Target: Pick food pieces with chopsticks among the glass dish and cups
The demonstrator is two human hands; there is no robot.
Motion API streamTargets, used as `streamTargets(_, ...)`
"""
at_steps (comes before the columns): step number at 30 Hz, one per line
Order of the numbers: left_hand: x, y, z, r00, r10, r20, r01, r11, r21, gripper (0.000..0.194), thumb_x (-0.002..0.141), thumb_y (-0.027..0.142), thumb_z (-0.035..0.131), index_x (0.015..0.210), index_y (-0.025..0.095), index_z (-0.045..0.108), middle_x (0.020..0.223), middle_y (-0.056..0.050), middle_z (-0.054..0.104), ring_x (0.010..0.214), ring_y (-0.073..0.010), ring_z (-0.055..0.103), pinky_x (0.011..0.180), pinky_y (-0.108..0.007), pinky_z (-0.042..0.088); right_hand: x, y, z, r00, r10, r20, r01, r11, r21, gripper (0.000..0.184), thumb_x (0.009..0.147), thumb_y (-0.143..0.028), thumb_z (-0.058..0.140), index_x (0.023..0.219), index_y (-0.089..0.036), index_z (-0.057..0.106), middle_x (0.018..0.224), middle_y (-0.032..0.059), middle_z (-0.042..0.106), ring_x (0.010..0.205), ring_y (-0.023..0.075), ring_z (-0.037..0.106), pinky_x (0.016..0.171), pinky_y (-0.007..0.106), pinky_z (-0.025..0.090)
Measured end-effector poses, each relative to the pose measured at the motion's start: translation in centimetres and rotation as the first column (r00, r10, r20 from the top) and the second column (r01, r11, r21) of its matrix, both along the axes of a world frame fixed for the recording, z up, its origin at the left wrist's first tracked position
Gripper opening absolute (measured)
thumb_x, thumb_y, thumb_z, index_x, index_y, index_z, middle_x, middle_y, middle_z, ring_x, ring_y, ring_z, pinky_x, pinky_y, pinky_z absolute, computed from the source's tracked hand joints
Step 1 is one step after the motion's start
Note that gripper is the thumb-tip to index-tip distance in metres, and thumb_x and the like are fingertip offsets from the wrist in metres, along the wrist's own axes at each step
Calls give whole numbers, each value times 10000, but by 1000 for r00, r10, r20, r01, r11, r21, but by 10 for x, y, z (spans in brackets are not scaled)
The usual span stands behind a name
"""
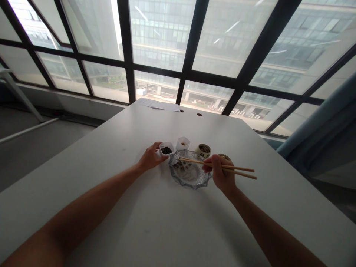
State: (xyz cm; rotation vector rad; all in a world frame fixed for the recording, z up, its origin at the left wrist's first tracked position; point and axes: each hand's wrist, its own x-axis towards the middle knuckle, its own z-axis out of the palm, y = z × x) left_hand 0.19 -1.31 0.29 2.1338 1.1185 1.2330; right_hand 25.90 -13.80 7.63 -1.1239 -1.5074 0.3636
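My left hand (151,156) is closed around the side of a small white plastic cup (163,153) with dark pieces in it. A pair of wooden chopsticks (239,170) is gripped in my right hand (221,171). Their tips reach over the left part of a scalloped clear glass bowl (204,183), where several small dark bits lie. I cannot tell whether the tips pinch anything. Behind the bowl stand a second white cup (183,144) with a little brownish matter inside and a patterned round cup (203,151). Another round container (224,157) is partly hidden behind my right hand.
Everything stands on a white table (155,222). Papers (158,105) lie at its far edge, near two round holes in the top. Large dark-framed windows rise beyond it. A blue-grey curtain (322,126) hangs to the right, and a white metal frame (25,98) stands to the left.
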Motion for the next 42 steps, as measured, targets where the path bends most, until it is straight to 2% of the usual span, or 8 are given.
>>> streamTargets(5, 0, 1, -1, 1000, 3, -11, -3, 1000, 1, 565, 705, 378, 756, 1188, 185, 539, 1084, -93, 708, 976, -233, 691, 826, -365, 579, 13, -17, -7, 1000, -5, -6, 4, 993, -117, 544, 941, -615, 491, 676, -174, 667, 509, 44, 627, 412, 143, 575, 390, 231, 463)
streamTargets(14, -1, 1, 0, 1000, 3, -27, -3, 1000, -5, 578, 704, 396, 756, 1196, 184, 542, 1083, -94, 706, 993, -237, 681, 819, -357, 571, 16, -20, -13, 999, 6, 46, 3, 982, -191, 549, 934, -637, 488, 702, -169, 659, 533, 46, 634, 417, 143, 580, 390, 231, 463)
streamTargets(18, -1, 0, 0, 999, 4, -49, -4, 1000, -1, 559, 716, 410, 744, 1191, 195, 543, 1072, -85, 709, 987, -233, 681, 830, -357, 563, 20, -17, -12, 998, -26, -50, 15, 979, -201, 574, 901, -686, 500, 684, -175, 644, 517, 43, 631, 382, 143, 567, 355, 238, 455)
streamTargets(22, -2, 0, 0, 998, 11, -64, -11, 1000, -1, 562, 721, 412, 741, 1202, 209, 532, 1080, -78, 707, 999, -235, 680, 850, -369, 562, 25, -9, -19, 964, -137, -228, 79, 966, -244, 604, 864, -730, 510, 673, -170, 633, 482, 48, 620, 331, 153, 539, 310, 254, 437)
streamTargets(28, -2, 0, 1, 997, 23, -67, -22, 999, 25, 570, 711, 386, 746, 1210, 215, 530, 1122, -80, 698, 1027, -235, 674, 891, -387, 558, 29, -2, -33, 872, -155, -465, 13, 956, -294, 577, 824, -715, 583, 667, -160, 618, 482, 42, 611, 349, 147, 539, 319, 246, 434)
streamTargets(34, -2, 1, -1, 995, 44, -85, -44, 999, -4, 585, 718, 389, 746, 1226, 205, 523, 1121, -90, 696, 1035, -248, 673, 902, -394, 548, 30, -2, -37, 829, -157, -537, -14, 954, -300, 556, 803, -697, 623, 677, -155, 619, 486, 37, 607, 372, 143, 548, 328, 236, 434)
streamTargets(38, -5, 6, -5, 989, 94, -111, -102, 993, -66, 701, 738, 460, 723, 1325, 175, 467, 1119, -127, 690, 1045, -281, 671, 916, -438, 527, 35, 3, -35, 819, -124, -560, -24, 968, -249, 548, 815, -692, 611, 688, -159, 608, 475, 27, 599, 361, 137, 536, 323, 227, 423)
streamTargets(42, -4, 8, 6, 979, 147, -142, -153, 988, -34, 850, 722, 550, 727, 1399, 149, 405, 1325, -203, 589, 1228, -338, 575, 1037, -505, 440, 50, 14, -32, 794, -96, -601, -33, 979, -199, 549, 784, -709, 631, 677, -172, 591, 455, 22, 590, 344, 139, 526, 315, 230, 419)
